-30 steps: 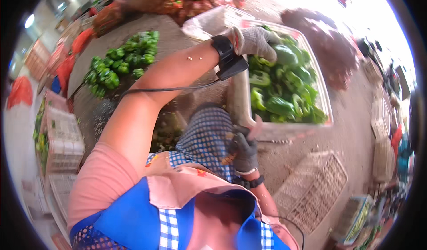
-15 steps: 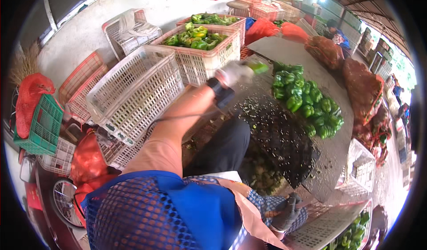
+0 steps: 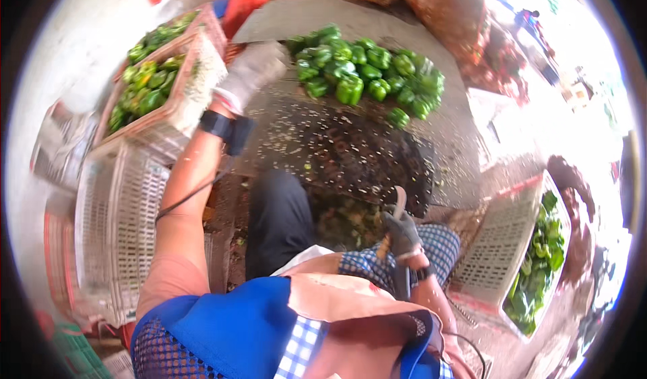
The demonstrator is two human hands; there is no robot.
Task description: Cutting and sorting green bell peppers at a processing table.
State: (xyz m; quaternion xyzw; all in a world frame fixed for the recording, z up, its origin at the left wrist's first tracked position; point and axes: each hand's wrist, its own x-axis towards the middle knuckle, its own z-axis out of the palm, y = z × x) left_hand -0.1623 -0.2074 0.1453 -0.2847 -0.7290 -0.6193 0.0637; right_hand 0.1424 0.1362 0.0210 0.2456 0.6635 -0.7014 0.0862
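My left hand (image 3: 257, 67), in a pale glove, reaches over the far left of the table beside a pile of green bell peppers (image 3: 350, 85). Its fingers are smeared by motion, and I cannot see whether anything is in them. My right hand (image 3: 403, 236), in a dark grey glove, is closed on a small curved knife (image 3: 400, 200), close to my right thigh. The blade points up and away from me. Pale seeds are scattered over the dark, wet near part of the grey table (image 3: 451, 150).
To the left, a crate of green peppers (image 3: 195, 85) stands behind a white slatted crate (image 3: 101, 217). A tilted crate (image 3: 482, 257) with green peppers lies at the right. Full red mesh sacks (image 3: 445, 15) line the table's far right edge.
My view has swung to the right. The left hand held a green pepper beyond the crates; now it is beside the pile, with no pepper visible. The right hand's knife now shows clearly.
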